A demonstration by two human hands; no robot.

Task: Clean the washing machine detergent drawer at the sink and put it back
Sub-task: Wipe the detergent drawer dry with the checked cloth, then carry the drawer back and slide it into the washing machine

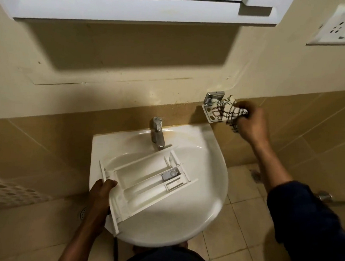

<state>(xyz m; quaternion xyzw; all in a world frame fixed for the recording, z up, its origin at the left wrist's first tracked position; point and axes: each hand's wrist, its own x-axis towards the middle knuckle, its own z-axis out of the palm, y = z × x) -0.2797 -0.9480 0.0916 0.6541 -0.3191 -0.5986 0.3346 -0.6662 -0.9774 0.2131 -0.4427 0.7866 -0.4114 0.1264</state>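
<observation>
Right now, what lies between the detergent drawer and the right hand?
Head view: only bare sink rim and wall tile separate drawer from right hand, which grips a cloth.

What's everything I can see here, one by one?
drawer: one, white, lying tilted across the sink basin
sink: one, white, fixed to the tiled wall
tap: one, silver, at the back of the sink
cloth: one, white with dark checks, at the holder on the wall
holder: one, chrome and white, on the wall to the right of the tap
cabinet: one, white, above the sink
socket: one, white, upper right wall
drain: one, metal, in the floor to the left of the sink
left hand: grips the drawer's near left end
right hand: holds the cloth
</observation>
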